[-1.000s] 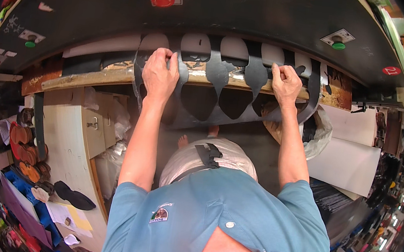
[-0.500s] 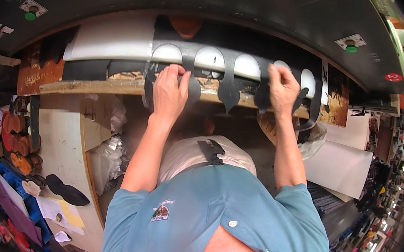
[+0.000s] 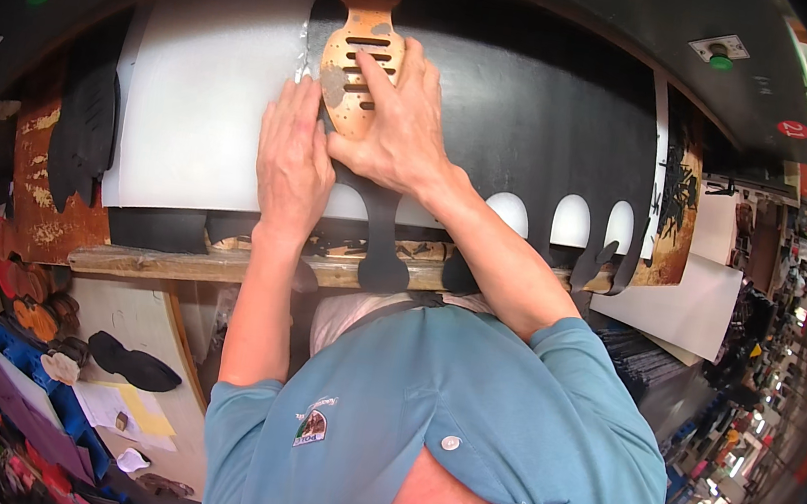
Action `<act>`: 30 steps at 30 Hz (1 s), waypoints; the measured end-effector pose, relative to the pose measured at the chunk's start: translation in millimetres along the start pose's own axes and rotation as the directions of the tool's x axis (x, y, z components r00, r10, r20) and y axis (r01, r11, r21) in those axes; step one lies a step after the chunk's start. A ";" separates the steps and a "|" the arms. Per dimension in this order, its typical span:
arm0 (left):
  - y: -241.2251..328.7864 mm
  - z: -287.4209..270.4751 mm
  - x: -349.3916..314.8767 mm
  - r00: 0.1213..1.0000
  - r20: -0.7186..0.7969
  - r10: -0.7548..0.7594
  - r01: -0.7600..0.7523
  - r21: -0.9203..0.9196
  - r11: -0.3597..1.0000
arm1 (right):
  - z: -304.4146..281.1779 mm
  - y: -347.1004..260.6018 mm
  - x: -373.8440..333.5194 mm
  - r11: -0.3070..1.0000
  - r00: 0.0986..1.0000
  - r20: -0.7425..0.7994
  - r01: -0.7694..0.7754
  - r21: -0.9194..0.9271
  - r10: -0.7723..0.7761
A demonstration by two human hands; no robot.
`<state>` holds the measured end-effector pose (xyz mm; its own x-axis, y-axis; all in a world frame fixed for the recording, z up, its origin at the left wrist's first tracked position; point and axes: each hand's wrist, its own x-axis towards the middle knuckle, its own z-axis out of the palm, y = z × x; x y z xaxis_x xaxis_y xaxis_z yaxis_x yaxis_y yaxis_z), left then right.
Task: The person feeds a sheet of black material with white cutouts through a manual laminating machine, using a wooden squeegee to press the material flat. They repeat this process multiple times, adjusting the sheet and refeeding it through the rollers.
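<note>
A tan, sole-shaped cutting die with a row of slots stands on a black sheet near its left edge. My right hand grips it from the right, index finger lying over the slots and thumb at its near end. Beside the die's lower left, my left hand rests nearly flat with fingers stretched forward, its fingertips close to the die's edge. A white sheet lies to the left. The black sheet's near edge has rounded cut-outs, with narrow strips hanging over the front.
Dark machine housing with two green buttons spans the far side. A wooden rail runs along the near edge. Black scraps lie at left, more black bits at right. White sheets sit lower right.
Both hands have left the sheet's near edge and moved forward to the die at the left. The black sheet now lies farther back, and the die shows more fully.
</note>
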<state>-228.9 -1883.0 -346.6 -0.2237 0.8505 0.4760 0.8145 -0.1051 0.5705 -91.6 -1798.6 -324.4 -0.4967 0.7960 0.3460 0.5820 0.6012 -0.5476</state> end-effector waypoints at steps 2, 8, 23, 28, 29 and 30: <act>1.5 1.9 -22.3 1.000 0.027 0.014 -0.016 0.052 0.999 | -13.7 -0.8 -16.8 0.997 0.999 0.018 -0.049 0.064 0.048; 19.1 -13.2 -27.2 0.998 0.061 -0.014 0.007 0.114 0.993 | -80.2 14.4 -33.1 0.625 0.955 0.208 -0.297 0.722 0.213; -29.2 -72.0 -18.4 0.731 -0.087 -0.677 0.407 -0.740 0.535 | -85.4 18.5 -51.6 0.247 0.912 0.246 -0.334 0.910 0.327; -152.2 -128.5 -7.5 0.735 -0.486 -0.473 0.532 -0.019 0.846 | -93.8 16.6 -61.9 0.231 0.910 0.267 -0.347 0.909 0.318; -178.2 -142.2 -6.2 0.700 -0.519 -0.490 0.602 0.060 0.796 | -98.3 17.9 -64.4 0.274 0.917 0.250 -0.339 0.900 0.313; -202.0 -152.4 -6.7 0.694 -0.605 -0.391 0.588 0.162 0.792 | -104.9 18.1 -69.9 0.312 0.926 0.229 -0.322 0.894 0.300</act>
<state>-473.5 -1946.0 -363.1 -0.7973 0.3193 0.5121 0.6008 0.5006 0.6233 21.2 -1836.0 -278.5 -0.4326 0.9014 -0.0188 -0.2340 -0.1324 -0.9632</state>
